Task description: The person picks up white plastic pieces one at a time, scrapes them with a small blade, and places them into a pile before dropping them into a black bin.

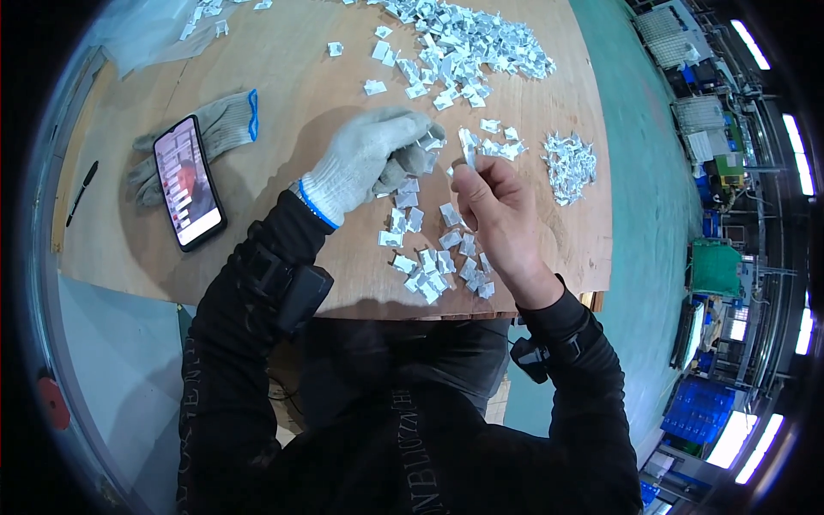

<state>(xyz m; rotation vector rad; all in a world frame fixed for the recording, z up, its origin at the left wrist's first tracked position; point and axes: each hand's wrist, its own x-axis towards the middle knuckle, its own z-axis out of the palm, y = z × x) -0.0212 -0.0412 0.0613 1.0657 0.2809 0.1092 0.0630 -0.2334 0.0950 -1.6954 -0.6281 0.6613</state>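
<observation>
Small metal clip (468, 148), silvery and bent, sits pinched between thumb and fingertips of the bare right hand (493, 210), lifted just above the middle of the wooden tabletop (283, 77). Left hand (378, 159), in a grey knit glove with a blue cuff band, is curled tight around a bunch of the same silvery pieces (427, 142), a few poking out by the fingers, and it hangs right beside the right hand, almost touching. Below both hands, toward the near edge, a loose row of flat silvery pieces (433, 257) lies spread on the wood. Up at the far edge a big heap of pieces (468, 43) sprawls wide, with strays trailing off toward the hands. Near the right edge there is a smaller tangled pile (571, 163), well apart from the heap. Over on the left side, a phone (189, 182) lies face up with its screen lit, resting partly on a spare grey glove (219, 129). Close to the left edge lies a black pen (82, 190). Both sleeves are dark, and a small black device (300, 296) is strapped at the left wrist.
</observation>
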